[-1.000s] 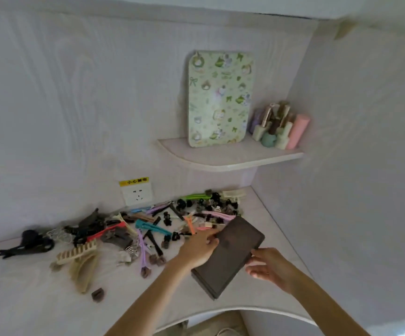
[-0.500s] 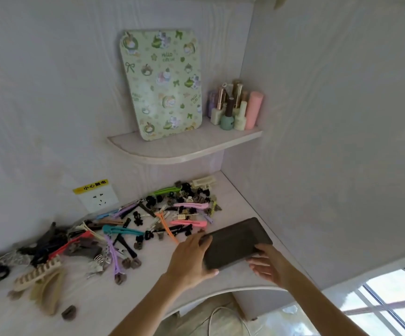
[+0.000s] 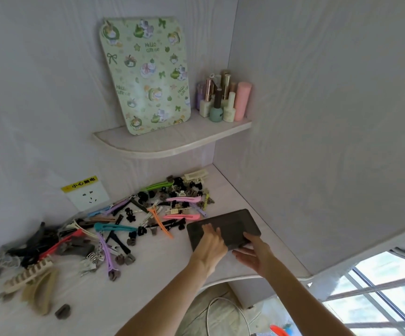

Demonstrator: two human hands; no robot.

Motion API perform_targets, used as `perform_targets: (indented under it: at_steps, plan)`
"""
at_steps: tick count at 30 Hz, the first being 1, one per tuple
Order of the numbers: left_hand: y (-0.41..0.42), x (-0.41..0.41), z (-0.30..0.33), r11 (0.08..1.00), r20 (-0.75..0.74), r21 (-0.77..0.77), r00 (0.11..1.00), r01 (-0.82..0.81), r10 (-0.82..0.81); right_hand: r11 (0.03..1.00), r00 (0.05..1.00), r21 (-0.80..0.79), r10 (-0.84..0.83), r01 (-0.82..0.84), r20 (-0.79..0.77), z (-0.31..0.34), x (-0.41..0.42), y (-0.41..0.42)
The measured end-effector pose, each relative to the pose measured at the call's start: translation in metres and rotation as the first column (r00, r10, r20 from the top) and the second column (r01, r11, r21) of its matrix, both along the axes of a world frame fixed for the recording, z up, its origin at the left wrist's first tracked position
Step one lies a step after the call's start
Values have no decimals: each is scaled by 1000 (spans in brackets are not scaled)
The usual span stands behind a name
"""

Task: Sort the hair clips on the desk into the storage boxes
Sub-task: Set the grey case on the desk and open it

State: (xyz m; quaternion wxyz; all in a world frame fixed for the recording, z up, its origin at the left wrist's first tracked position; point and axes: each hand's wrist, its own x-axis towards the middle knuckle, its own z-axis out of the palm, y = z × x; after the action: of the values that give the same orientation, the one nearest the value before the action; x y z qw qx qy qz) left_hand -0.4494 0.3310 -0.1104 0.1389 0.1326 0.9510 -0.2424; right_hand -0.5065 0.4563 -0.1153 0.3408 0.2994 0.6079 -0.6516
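Note:
A dark, flat storage box (image 3: 230, 224) lies on the white desk (image 3: 162, 267) near the right wall. My left hand (image 3: 210, 246) rests on the box's left part with its fingers laid flat on the lid. My right hand (image 3: 257, 254) holds the box's near right edge, thumb on top and fingers underneath. Several hair clips (image 3: 148, 214) lie scattered behind and left of the box: pink (image 3: 182, 217), teal (image 3: 115, 227), orange, purple, green and black ones. Big beige claw clips (image 3: 36, 284) sit at the far left.
A corner shelf (image 3: 172, 141) above the desk carries a patterned green board (image 3: 145, 76) and several small bottles (image 3: 223, 100). A wall socket (image 3: 88, 196) sits behind the clips. The desk's curved front edge (image 3: 245, 278) runs just below my hands. A window shows at lower right.
The dark box was held tilted above the desk; now it lies flat, nearer the right wall. Both hands stayed on it. My view has swung right and closer.

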Motion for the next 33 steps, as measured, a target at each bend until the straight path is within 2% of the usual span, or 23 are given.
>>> perform_targets:
  at_steps: [4, 8, 10, 13, 15, 17, 20, 23, 26, 28, 30, 33]
  plan:
    - [-3, 1, -1, 998, 19, 61, 1000, 13, -14, 995, 994, 42, 97, -95, -48, 0, -3, 7]
    - [-10, 3, -1, 957, -3, 259, 991, -129, 134, 992, 986, -8, 126, -128, -108, -1, 0, 12]
    - [-17, 1, 3, 901, -13, 383, 974, -203, 224, 989, 982, -80, 109, -122, -155, -5, 1, 19]
    - [-30, 1, 14, 768, 18, 583, 950, -264, 313, 967, 984, -237, 52, -92, -170, -11, -5, 29]
    - [-35, 3, 21, 666, 87, 685, 940, -296, 329, 945, 975, -276, 126, -174, -184, -12, -10, 29]
    - [-38, 5, 25, 632, 129, 719, 949, -290, 288, 935, 919, -117, 296, -335, -262, -15, -17, 27]
    - [-48, 7, 28, 657, 102, 718, 969, -229, 226, 837, 756, 278, 546, -472, -361, -15, -36, 27]
    - [-53, 6, 24, 657, 41, 737, 981, -157, 188, 762, 607, 456, 644, -460, -466, -13, -52, 32]
    - [-49, 5, 18, 583, 43, 800, 983, -141, 179, 692, 501, 610, 713, -387, -491, -15, -52, 38]
    - [-48, 4, 12, 512, 111, 837, 976, -194, 188, 656, 494, 678, 733, -331, -468, -20, -45, 44]
    - [-47, -1, 8, 415, 171, 879, 968, -235, 186, 640, 524, 712, 728, -288, -442, -26, -38, 50]
    - [-48, -8, 9, 282, 179, 931, 963, -233, 204, 591, 502, 781, 748, -204, -434, -29, -23, 58]
